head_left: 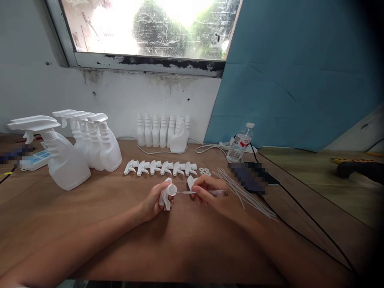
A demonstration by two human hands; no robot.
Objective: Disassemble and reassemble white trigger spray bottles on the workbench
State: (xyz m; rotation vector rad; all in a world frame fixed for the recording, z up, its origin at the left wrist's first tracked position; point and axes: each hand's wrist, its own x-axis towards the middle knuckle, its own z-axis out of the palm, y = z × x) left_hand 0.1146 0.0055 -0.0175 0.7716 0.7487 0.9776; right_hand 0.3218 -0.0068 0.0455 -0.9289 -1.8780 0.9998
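Observation:
My left hand (156, 199) is closed around a white trigger spray head (166, 195), its round collar turned to the right. In my right hand (208, 190) is a thin screwdriver (220, 193), gripped near the shaft, with its handle pointing right. The slim shaft runs left, and its tip is at the collar opening; whether it touches inside cannot be made out. Just behind my right fingers shows another white spray head part (191, 181), partly hidden. Beyond my hands, several white trigger spray heads (160, 168) lie in a row beside small white rings (205, 171).
Thin white tubes (249, 198) lie right of my right hand, near dark phone-like devices (262, 174) with black cables. A clear water bottle (240, 145) stands behind them. Assembled spray bottles (67, 164) stand at left; several white bottles without heads (163, 134) line the wall.

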